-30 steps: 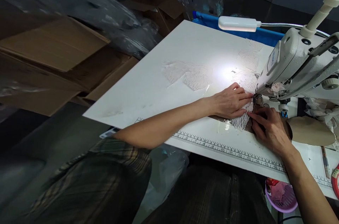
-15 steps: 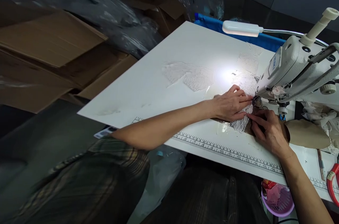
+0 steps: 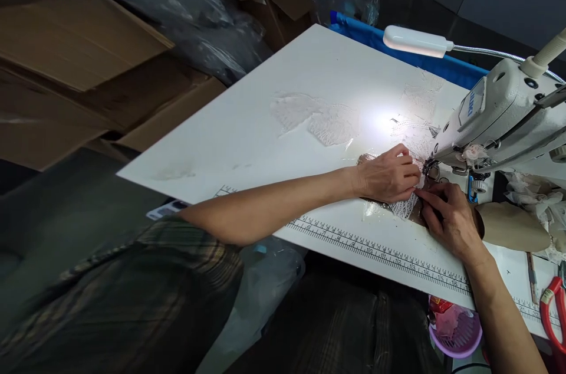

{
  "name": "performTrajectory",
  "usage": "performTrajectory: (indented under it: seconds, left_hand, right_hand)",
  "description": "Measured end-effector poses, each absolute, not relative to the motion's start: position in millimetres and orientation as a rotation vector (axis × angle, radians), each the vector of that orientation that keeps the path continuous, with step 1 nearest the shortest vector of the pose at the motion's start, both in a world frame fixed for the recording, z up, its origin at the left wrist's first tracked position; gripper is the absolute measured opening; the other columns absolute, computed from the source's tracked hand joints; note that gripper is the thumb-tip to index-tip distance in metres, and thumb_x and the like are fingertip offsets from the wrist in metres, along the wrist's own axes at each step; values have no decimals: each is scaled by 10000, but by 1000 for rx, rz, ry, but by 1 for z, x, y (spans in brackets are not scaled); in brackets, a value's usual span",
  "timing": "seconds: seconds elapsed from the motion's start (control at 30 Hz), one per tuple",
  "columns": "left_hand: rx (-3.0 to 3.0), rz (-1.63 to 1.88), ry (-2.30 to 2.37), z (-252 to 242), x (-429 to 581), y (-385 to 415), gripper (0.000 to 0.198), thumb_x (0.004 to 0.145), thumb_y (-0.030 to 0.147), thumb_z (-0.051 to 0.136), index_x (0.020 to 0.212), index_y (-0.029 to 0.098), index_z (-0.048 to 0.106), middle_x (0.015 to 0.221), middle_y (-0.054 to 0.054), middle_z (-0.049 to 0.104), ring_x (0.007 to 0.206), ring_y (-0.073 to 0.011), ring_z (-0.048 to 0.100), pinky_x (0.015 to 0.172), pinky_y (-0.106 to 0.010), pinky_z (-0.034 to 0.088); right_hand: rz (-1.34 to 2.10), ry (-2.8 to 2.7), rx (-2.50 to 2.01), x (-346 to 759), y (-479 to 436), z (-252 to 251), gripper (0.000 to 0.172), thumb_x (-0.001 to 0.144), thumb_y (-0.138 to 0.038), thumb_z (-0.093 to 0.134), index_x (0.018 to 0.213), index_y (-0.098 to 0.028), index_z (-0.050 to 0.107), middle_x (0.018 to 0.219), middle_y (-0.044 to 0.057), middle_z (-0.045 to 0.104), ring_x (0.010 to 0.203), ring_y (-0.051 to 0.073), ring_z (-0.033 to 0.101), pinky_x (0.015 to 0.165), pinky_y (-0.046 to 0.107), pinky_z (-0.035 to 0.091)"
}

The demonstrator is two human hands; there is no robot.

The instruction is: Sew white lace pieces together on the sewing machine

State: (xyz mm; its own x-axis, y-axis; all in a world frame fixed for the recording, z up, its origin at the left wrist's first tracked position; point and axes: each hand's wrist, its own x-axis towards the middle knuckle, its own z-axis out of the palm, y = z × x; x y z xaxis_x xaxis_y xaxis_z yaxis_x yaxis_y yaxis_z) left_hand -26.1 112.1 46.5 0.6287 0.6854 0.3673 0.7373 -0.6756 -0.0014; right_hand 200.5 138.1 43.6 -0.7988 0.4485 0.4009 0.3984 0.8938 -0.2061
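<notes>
White lace fabric lies under the needle area of a white sewing machine. My left hand rests on the lace left of the presser foot, its fingers curled and pinching the cloth. Just to the right, my right hand holds the lace edge between thumb and forefinger, close to the left fingertips. The needle and the exact stitch point are hidden by the machine head and fingers. Another pair of lace pieces lies flat on the white table.
A lamp lights the work. A printed ruler runs along the table's front edge. Red-handled scissors and a slim tool lie at right. A purple basket stands below; cardboard boxes are at left.
My left fingers have gone from stretched out over the lace to curled in. My right hand keeps nearly the same place. The whole view has shifted slightly.
</notes>
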Motion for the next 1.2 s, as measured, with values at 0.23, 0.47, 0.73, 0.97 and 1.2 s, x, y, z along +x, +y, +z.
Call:
performTrajectory:
  seconds: [0.23,0.47,0.73,0.97,1.2]
  left_hand:
    - [-2720,-417,-1202,48,-30,112,283,951,340,478,1028,227,726,1165,-49,728,841,-207,623,884,-415,397]
    - [-2641,-351,-1271,47,-28,113,340,983,364,451,1123,173,695,1231,-102,685,917,-241,605,853,-419,385]
    - [-2584,-397,-1411,45,-24,116,358,1013,357,401,1155,150,657,1227,-123,669,972,-252,588,842,-408,374]
    - [-2514,-630,-1451,40,-27,125,340,1011,366,390,1121,161,639,1217,-135,652,1003,-241,574,859,-410,396]
    - [-2645,-460,-1540,47,-56,160,332,977,236,390,1218,133,595,1315,-172,610,1073,-263,583,849,-405,415]
  right_hand:
    - [101,-2616,-623,199,138,44,321,944,-210,493,1162,-217,730,1000,111,585,910,228,567,742,360,545]
    - [26,-2624,-783,194,135,44,351,953,-239,463,1230,-210,677,970,122,567,790,209,547,640,347,543]
    - [8,-2664,-905,190,138,45,382,964,-279,440,1270,-204,655,957,145,584,755,227,544,659,392,540]
    - [264,-2502,-871,201,140,43,392,967,-291,441,1314,-215,609,1032,130,634,902,254,606,798,427,555]
    - [418,-2319,-1045,211,146,42,317,906,-282,477,1147,-205,669,980,111,666,900,255,618,783,418,539]
